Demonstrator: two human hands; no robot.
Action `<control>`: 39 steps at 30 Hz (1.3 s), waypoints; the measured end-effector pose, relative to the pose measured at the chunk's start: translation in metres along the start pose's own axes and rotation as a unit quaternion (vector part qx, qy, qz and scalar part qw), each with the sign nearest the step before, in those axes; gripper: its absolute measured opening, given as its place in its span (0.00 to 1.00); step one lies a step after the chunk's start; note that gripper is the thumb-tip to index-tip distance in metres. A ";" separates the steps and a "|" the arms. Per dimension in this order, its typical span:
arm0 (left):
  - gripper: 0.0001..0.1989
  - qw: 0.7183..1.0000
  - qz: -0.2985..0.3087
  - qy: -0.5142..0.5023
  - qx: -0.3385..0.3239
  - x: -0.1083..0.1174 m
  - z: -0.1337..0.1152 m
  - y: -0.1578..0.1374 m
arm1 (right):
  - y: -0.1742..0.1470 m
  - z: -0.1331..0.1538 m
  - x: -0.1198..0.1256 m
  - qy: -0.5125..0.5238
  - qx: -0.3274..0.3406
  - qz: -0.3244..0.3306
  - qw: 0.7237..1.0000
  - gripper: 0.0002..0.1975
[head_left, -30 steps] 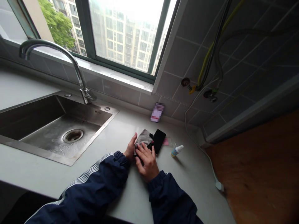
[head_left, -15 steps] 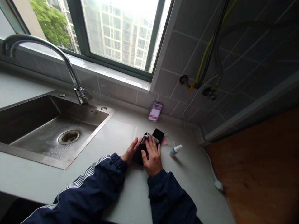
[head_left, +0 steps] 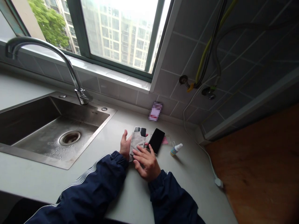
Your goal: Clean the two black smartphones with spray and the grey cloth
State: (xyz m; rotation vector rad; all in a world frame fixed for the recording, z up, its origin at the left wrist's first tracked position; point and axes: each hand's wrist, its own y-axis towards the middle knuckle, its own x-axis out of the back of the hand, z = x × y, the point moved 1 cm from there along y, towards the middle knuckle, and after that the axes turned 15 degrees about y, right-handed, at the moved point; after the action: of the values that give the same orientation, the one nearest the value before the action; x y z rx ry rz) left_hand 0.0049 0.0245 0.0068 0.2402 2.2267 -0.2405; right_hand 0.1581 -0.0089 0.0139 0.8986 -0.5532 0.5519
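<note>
A dark-screened phone (head_left: pixel 140 130) lies in my left hand (head_left: pixel 125 146), whose fingertips show at its right edge. My left thumb points up beside it. Over most of the screen spreads a grey cloth (head_left: pixel 137 143). On the cloth's lower part rest the fingers of my right hand (head_left: pixel 147 163), stretched out and slightly apart. Just right of the phone, a second phone (head_left: pixel 156 141) with a black screen lies on the counter. Partly under its right side are a pink piece (head_left: pixel 165 140) and something clear. A small spray bottle (head_left: pixel 176 149) stands farther right.
A steel sink (head_left: pixel 67 163) with a curved faucet (head_left: pixel 67 59) is on the left. A blurred pinkish item (head_left: pixel 155 111) leans at the tiled wall. On the right, a white cable (head_left: pixel 207 157) runs down to a plug (head_left: pixel 219 183) near a wooden panel (head_left: pixel 257 165).
The phone in my left hand has tilted more upright and shifted left, baring the second phone. The cloth now lies spread over the screen. My right hand has moved down and left.
</note>
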 end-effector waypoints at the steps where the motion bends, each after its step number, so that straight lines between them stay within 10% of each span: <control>1: 0.46 1.000 -0.001 -0.002 -0.001 0.001 0.001 0.000 | 0.000 -0.001 0.002 -0.001 0.000 -0.002 1.000 0.13; 27: 0.43 1.000 0.017 -0.005 0.006 -0.001 0.001 0.001 | -0.004 0.009 -0.017 -0.040 -0.059 0.111 0.991 0.40; 39: 0.37 0.997 0.003 0.070 0.041 0.012 0.031 0.007 | -0.007 -0.019 -0.012 -0.125 -0.135 0.008 0.983 0.38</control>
State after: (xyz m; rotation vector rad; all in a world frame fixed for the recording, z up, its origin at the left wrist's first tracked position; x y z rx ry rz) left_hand 0.0229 0.0247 -0.0221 0.3168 2.3567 -0.3207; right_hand 0.1577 0.0005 -0.0074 0.7092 -0.8427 0.3683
